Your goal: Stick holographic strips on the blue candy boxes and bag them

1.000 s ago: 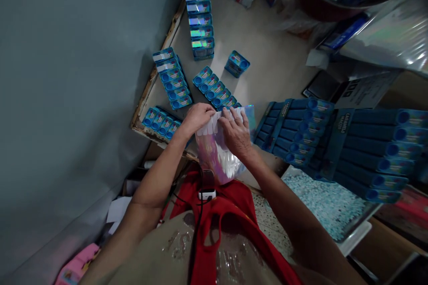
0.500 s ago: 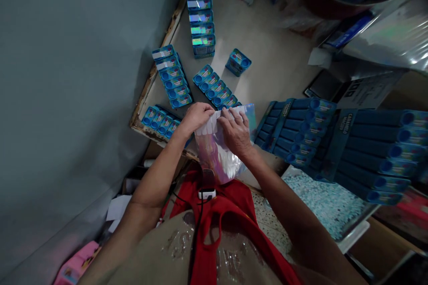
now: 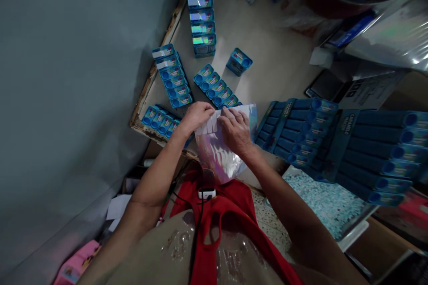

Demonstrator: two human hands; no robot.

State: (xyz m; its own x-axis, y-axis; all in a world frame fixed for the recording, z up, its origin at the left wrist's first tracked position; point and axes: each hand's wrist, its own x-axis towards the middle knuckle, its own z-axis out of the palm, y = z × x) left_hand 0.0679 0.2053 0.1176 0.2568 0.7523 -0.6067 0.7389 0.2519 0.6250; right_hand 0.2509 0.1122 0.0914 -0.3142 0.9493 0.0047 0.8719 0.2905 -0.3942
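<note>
A shiny, iridescent sticker sheet (image 3: 217, 149) with a row of pale strips along its far edge hangs over the near table edge, bending toward my body. My left hand (image 3: 197, 118) pinches at its far left corner with fingertips together. On the right part of the sheet lies my right hand (image 3: 236, 131), fingers bent over its far edge, gripping it; the thumb is partly hidden. Just beyond the sheet stands a slanted row of small blue boxes (image 3: 216, 87) with round blue tops. Another row of blue boxes (image 3: 162, 121) sits left of my left hand.
More blue boxes stand in a long row (image 3: 202, 15) and a shorter row (image 3: 172, 75), some with shiny strips on top. One single blue box (image 3: 239, 61) stands apart. Stacked blue cartons (image 3: 294, 129) are at right, by a tray of pale turquoise bits (image 3: 324, 200). A wall (image 3: 83, 53) borders the left.
Both hands stay at almost the same spots on the sticker sheet. The sheet's glare shifts slightly, and the view moves very little.
</note>
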